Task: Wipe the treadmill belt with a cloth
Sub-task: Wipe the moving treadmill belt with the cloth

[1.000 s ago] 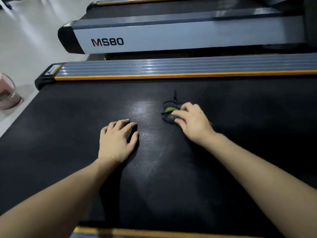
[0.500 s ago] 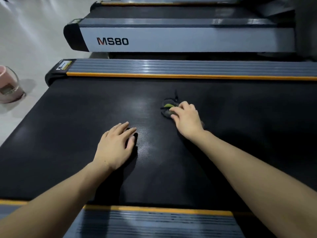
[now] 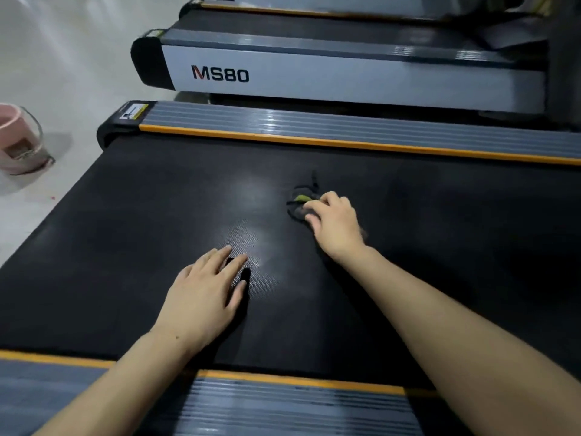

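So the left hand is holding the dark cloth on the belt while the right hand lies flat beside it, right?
Not quite: the hands are swapped. In the head view the right hand grips the dark cloth on the belt, its fingers curled over it, while the left hand lies flat beside it.

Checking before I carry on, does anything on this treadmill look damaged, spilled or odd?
Nothing stands out. The belt looks whole; the right hand holds a dark cloth on it.
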